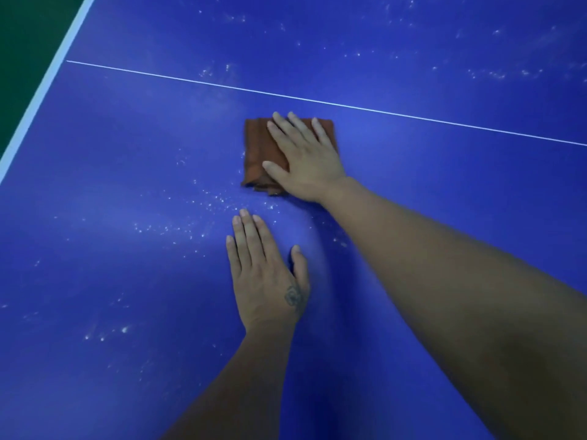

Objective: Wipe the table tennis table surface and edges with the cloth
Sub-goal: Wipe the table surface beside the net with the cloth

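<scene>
Blue desk [127,138] carries one brown cloth [260,150]; right hand [305,160] presses it, fingers straight; left hand [265,274] rests flat beside.

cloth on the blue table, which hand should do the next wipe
Right. The right hand already presses flat on the cloth; the left hand rests bare on the table.

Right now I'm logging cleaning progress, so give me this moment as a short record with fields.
surface: blue table, thin white line across it
tool: brown folded cloth, lying flat just short of the line
right hand: flat, fingers straight, pressing the cloth
left hand: flat on the bare table, nearer the person
dirt: white specks left of the cloth and beyond the line
edge: white border at far left
</scene>
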`<action>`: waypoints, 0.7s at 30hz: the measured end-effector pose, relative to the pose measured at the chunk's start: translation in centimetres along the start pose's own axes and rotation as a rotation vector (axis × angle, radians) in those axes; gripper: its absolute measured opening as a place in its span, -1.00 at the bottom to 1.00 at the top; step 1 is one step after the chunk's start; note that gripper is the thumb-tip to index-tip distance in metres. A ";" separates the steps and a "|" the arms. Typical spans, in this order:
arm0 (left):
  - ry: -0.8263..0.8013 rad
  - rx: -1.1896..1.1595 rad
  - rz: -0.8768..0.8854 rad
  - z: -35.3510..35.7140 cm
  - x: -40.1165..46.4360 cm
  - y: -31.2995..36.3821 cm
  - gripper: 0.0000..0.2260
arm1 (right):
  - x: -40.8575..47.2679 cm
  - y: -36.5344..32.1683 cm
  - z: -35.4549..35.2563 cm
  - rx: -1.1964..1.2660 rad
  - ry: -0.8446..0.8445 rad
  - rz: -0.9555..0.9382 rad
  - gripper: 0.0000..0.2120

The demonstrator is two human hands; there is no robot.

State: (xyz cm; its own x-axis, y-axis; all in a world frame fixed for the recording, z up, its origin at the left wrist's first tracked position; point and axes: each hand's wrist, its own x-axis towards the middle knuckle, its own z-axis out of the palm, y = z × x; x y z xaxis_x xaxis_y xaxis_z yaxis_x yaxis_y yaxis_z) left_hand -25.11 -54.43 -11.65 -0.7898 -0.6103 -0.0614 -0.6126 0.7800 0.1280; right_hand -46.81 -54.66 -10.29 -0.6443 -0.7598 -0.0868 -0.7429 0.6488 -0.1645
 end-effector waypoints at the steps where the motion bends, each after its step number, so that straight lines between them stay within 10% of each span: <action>1: -0.001 0.001 0.000 0.0 0.0 0.0 -0.27 | 0.2 1.7 -0.4 -0.007 -0.006 -0.012 -0.34; 9: 0.008 0.006 0.003 0.3 -0.1 -0.1 -0.27 | -5.2 13.7 -1.7 -0.029 0.073 0.263 -0.45; 21: -0.007 -0.277 0.031 -1.1 -0.2 -1.0 -0.27 | -14.2 -4.2 2.0 0.025 0.134 0.636 -0.36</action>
State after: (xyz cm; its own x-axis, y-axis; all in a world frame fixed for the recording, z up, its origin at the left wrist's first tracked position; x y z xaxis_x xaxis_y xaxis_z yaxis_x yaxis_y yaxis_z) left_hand -24.32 -55.28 -10.68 -0.8087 -0.5852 -0.0602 -0.5575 0.7297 0.3958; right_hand -34.16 -46.63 -10.34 -0.9753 -0.2149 -0.0516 -0.2056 0.9679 -0.1448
